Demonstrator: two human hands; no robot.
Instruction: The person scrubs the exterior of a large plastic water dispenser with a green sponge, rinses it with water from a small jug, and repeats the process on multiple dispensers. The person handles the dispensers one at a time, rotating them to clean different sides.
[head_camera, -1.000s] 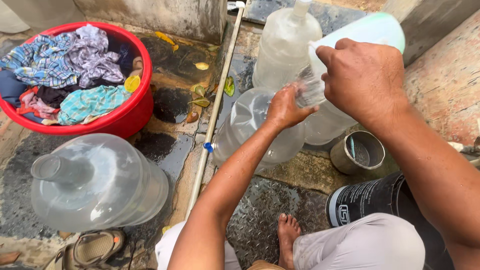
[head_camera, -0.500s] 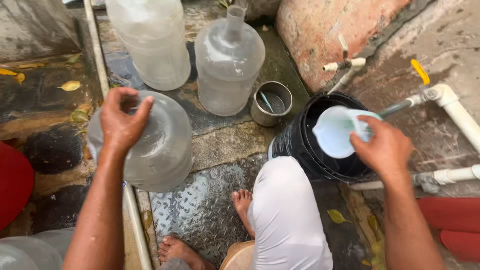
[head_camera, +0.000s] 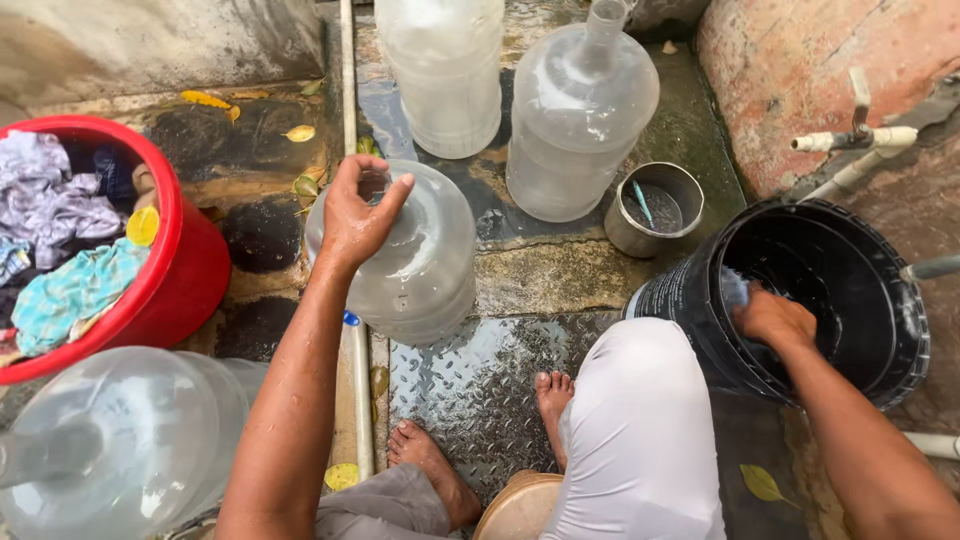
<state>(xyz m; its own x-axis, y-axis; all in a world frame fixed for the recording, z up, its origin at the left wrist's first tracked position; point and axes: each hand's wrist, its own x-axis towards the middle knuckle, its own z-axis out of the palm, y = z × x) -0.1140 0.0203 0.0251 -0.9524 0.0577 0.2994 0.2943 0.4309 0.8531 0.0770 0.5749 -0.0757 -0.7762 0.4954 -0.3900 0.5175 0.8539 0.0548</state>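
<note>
Bottle (head_camera: 400, 250) first: a large clear water jug standing on the wet floor, its top under your left hand (head_camera: 358, 212), whose fingers curl down around the neck and grip it. Just past those fingertips stand two more clear jugs (head_camera: 580, 120), and beside them a small steel pot (head_camera: 655, 208). Your right hand (head_camera: 775, 318) reaches down inside the black bucket (head_camera: 880, 300), fingers bent over something pale, though you cannot tell how tightly they close on it. Well off to the outer side of your left hand sits a red tub (head_camera: 190, 270) of clothes, with another clear jug (head_camera: 120, 440) lying nearer your elbow.
</note>
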